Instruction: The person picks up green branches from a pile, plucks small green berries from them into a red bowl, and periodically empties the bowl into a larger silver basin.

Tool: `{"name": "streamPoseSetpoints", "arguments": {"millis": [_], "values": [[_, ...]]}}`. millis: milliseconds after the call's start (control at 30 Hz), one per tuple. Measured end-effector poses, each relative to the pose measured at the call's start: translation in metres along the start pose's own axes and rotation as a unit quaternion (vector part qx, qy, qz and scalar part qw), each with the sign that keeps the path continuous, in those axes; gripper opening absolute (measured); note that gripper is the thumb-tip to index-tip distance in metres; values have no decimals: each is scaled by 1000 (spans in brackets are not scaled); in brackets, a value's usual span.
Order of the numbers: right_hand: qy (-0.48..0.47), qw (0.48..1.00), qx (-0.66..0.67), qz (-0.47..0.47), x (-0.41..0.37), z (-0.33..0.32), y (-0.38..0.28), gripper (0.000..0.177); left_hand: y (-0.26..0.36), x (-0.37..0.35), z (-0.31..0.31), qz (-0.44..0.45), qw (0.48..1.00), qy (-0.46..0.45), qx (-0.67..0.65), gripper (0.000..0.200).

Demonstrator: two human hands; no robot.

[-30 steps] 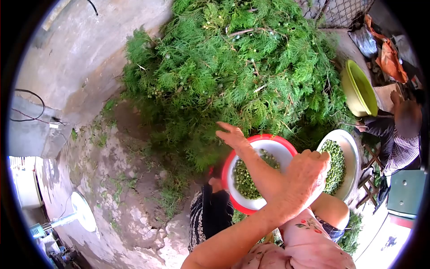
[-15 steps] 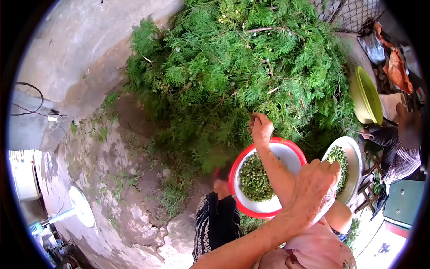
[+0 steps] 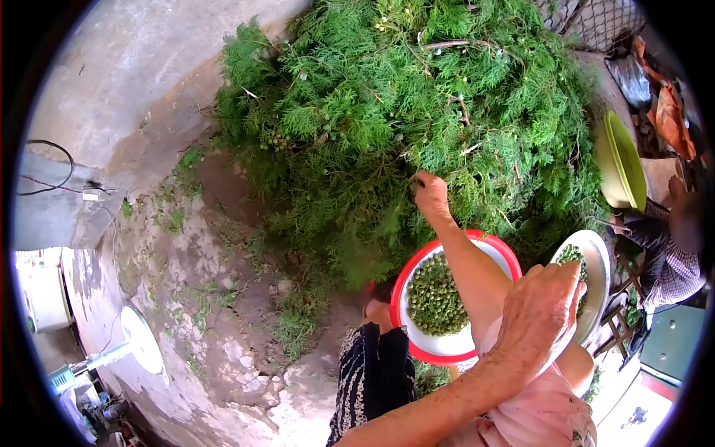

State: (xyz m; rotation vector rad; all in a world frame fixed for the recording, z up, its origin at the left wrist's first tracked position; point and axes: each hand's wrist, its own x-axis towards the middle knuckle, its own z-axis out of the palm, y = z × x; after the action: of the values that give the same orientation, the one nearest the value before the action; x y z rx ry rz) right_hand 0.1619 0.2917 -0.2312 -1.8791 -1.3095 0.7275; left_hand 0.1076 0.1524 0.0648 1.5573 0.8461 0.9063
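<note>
My right hand (image 3: 432, 195) is at the lower front of a big pile of green conifer branches (image 3: 417, 112), its fingers pinched together; what lies between them is too small to tell. My left hand (image 3: 542, 307) is curled closed near the silver bowl (image 3: 596, 309), its back towards me and its fingertips and anything in them hidden. Small green cones (image 3: 571, 257) lie in that bowl. Beneath my right forearm stands a white basin with a red rim (image 3: 399, 296), holding many more green cones (image 3: 438, 298).
A yellow-green tub (image 3: 620, 160) leans to the right of the pile. At the far right another person (image 3: 674, 272) sits near a teal box (image 3: 672, 339). A white standing fan (image 3: 141, 343) is at the left on the concrete floor (image 3: 238, 343).
The view has shifted slightly, moving most things right. My right hand has moved a little up and left against the pile and basin. My left hand remains closed near the silver bowl.
</note>
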Motion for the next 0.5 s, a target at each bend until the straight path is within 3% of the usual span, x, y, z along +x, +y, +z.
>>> {"name": "streamPoseSetpoints", "arguments": {"millis": [100,233,333,367,500], "values": [[-59,964,204,163,-32,-32,-35,12,0,-3,5,14,1000,10,8,16],[-53,921,345,174,-75,-59,-38,12,0,-3,9,1,998,-37,45,12],[-93,909,356,197,-97,-84,-37,12,1,-5,14,2,996,-64,65,11],[-50,912,349,210,-105,-89,-40,9,1,-5,14,7,996,-62,67,11],[-78,925,265,260,-149,-106,-35,10,-2,-7,23,23,993,-78,88,11]]}}
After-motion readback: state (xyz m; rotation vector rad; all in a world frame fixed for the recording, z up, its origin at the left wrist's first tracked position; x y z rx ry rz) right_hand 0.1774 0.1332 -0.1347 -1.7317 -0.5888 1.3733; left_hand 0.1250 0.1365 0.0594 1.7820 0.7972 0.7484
